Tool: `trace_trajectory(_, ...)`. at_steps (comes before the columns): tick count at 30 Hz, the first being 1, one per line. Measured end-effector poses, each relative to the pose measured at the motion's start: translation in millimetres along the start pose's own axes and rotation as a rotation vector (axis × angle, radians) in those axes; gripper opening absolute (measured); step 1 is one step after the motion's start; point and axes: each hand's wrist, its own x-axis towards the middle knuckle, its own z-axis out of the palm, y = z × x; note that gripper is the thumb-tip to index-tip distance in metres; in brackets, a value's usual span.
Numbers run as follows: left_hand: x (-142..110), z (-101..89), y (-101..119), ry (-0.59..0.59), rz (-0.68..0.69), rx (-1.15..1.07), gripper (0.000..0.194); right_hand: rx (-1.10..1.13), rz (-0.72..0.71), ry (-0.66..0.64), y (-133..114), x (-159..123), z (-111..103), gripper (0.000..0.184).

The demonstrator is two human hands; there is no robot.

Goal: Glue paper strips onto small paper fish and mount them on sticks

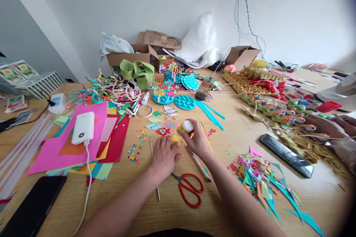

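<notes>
My right hand (198,141) is closed around a small glue bottle (185,127) with a white cap and yellow body, tipped over a yellow paper piece (176,139) on the wooden table (172,207). My left hand (164,155) lies flat beside it, fingers pressing on the edge of that yellow piece. Just beyond the hands lie several small paper fish (162,131) in bright patterns. Red-handled scissors (190,188) lie near my left wrist, and a thin wooden stick (154,170) runs under the left hand.
Coloured paper sheets (66,148) with a white power bank (82,127) lie at left, a black phone (33,207) at front left. Paper scraps (261,181) and a black ruler-like bar (286,154) lie at right. Another person's hands (328,126) work at far right. Cardboard boxes (133,56) stand at the back.
</notes>
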Motion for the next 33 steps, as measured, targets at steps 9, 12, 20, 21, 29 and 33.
trace_trajectory(9, -0.4, 0.6, 0.3, 0.004, -0.002, -0.006, 0.041, 0.023, -0.032, 0.003, 1.5, 2.3, 3.7, 0.035)
trace_trajectory(12, -0.4, 0.6, 0.2, 0.005, -0.001, -0.010, 0.040, 0.008, -0.023, -0.012, 0.0, 1.2, 2.2, 0.036)
trace_trajectory(20, 1.6, -5.4, 1.8, -0.056, -0.015, -0.026, 0.041, 0.011, -0.015, -0.054, -6.0, -6.1, -0.3, 0.036)
trace_trajectory(21, 1.7, -5.8, 1.9, -0.058, -0.014, -0.025, 0.040, 0.013, -0.018, -0.057, -6.4, -6.7, 0.0, 0.036)
trace_trajectory(29, 0.5, -4.9, 0.6, -0.036, 0.001, -0.005, 0.041, 0.016, -0.030, -0.051, -5.9, -6.9, 0.6, 0.037)
trace_trajectory(33, 0.8, -3.4, 0.3, -0.047, 0.001, -0.006, 0.041, 0.012, -0.028, -0.062, -5.7, -6.7, -0.5, 0.036)
